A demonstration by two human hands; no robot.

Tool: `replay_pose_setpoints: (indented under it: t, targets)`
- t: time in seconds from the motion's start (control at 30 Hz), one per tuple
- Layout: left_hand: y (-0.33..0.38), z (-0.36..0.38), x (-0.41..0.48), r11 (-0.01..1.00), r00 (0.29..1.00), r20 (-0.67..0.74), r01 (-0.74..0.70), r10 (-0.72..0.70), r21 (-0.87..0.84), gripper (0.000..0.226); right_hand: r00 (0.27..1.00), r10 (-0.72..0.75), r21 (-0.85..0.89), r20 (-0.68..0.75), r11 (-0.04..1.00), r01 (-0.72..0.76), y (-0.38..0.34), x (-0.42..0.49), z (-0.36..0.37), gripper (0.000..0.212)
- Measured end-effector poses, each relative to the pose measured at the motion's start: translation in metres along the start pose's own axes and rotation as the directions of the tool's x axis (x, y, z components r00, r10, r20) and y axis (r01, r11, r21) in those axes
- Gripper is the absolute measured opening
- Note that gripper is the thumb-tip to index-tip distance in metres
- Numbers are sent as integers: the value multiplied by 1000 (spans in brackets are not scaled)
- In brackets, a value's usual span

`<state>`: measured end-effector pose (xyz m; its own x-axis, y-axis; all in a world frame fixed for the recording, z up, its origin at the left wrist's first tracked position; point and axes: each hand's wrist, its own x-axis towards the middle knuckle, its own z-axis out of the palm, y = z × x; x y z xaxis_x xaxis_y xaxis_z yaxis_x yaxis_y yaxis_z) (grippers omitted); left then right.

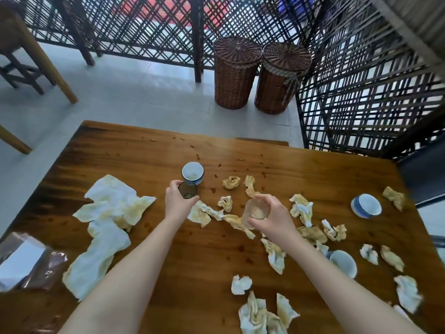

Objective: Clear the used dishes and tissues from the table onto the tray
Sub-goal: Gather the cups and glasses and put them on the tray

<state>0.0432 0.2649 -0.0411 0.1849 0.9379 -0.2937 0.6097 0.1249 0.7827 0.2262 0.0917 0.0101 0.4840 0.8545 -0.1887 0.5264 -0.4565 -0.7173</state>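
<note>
My left hand (177, 201) grips a small dark glass (188, 189) just above the wooden table (168, 261), right beside a blue-rimmed white bowl (192, 173) with food scraps inside. My right hand (273, 216) holds a clear ribbed glass (255, 210) over the middle of the table. Another white and blue bowl (366, 205) lies tilted at the right, and a third bowl (343, 263) sits near my right forearm. Several stained crumpled tissues (302, 209) are scattered across the table; large flattened tissues (113, 204) lie at the left. No tray is in view.
A plastic tissue packet (26, 263) lies at the table's left edge. Food crumbs dot the far half of the table. Two wicker baskets (237, 73) stand on the floor beyond it, against a dark lattice screen (361, 92). Wooden stool legs (48, 66) show at far left.
</note>
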Motion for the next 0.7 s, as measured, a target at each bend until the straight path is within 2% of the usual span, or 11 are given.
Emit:
replay_pose_setpoints:
  t: [0.23, 0.53, 0.7]
  targets:
    - [4, 0, -30, 995, 996, -66, -68, 63, -72, 64, 995, 58, 29, -79, 998, -56, 22, -27, -26, 66]
    - [66, 46, -111, 950, 946, 124, -287, 301, -121, 58, 977, 56, 112, -208, 993, -33, 45, -89, -75, 63]
    - [92, 86, -176, 934, 917, 180, -339, 355, -116, 56, 949, 133, 177, -287, 981, -84, 83, -145, -121, 62]
